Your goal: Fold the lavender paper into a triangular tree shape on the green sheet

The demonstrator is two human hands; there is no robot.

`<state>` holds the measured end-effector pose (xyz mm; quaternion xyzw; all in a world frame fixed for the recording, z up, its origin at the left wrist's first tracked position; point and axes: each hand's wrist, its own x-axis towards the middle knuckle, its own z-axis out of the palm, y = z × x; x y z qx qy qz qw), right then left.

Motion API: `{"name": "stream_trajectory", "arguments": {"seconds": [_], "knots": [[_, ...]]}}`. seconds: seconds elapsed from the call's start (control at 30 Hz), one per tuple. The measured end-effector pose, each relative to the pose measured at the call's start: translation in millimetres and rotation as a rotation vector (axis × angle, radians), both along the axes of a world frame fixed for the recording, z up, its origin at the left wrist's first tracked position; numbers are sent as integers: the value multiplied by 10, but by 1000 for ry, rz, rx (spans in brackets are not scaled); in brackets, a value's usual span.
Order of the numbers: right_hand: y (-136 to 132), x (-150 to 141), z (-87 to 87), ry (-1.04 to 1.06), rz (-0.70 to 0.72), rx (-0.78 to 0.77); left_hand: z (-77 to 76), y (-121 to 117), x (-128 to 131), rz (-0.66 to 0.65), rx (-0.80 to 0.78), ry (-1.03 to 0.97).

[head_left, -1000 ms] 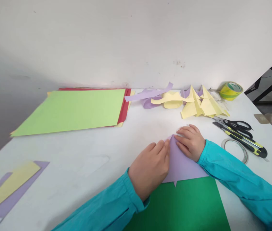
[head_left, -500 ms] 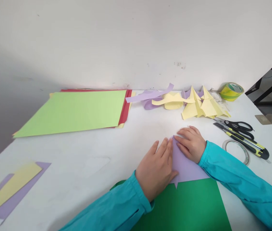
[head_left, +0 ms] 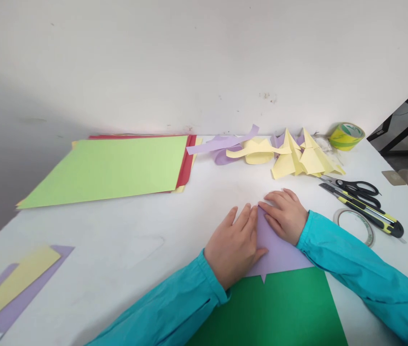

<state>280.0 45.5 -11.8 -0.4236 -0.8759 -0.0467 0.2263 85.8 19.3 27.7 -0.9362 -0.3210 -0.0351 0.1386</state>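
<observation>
A folded purple paper triangle [head_left: 278, 252] lies on the white table, its point facing away from me. My left hand [head_left: 238, 245] lies flat on its left side, fingers stretched out. My right hand [head_left: 285, 215] presses its fingers flat on the right side near the tip. A dark green sheet [head_left: 283, 307] lies under the triangle's near edge. Both sleeves are teal.
Several coloured sheets topped by light green [head_left: 110, 166] lie at the back left. Purple and yellow strips [head_left: 12, 288] sit at the near left. Folded yellow shapes [head_left: 305, 156], paper scraps [head_left: 233, 144], scissors [head_left: 355, 187], a utility knife [head_left: 366, 214] and tape rolls [head_left: 346, 135] fill the right.
My left hand has gone from a cupped press to a flat one, fingers stretched along the triangle's left edge. The right hand has stayed put.
</observation>
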Motion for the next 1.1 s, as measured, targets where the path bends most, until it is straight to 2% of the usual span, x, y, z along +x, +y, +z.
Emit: {"name": "stream_trajectory", "arguments": {"seconds": [0.43,1.1], "knots": [[-8,-13,32,-45,-34,-60,-6,0,4,7,-4,-14],[-16,-15,54,-69,-40,-45,-46,5,7,13,-11,-30]]}}
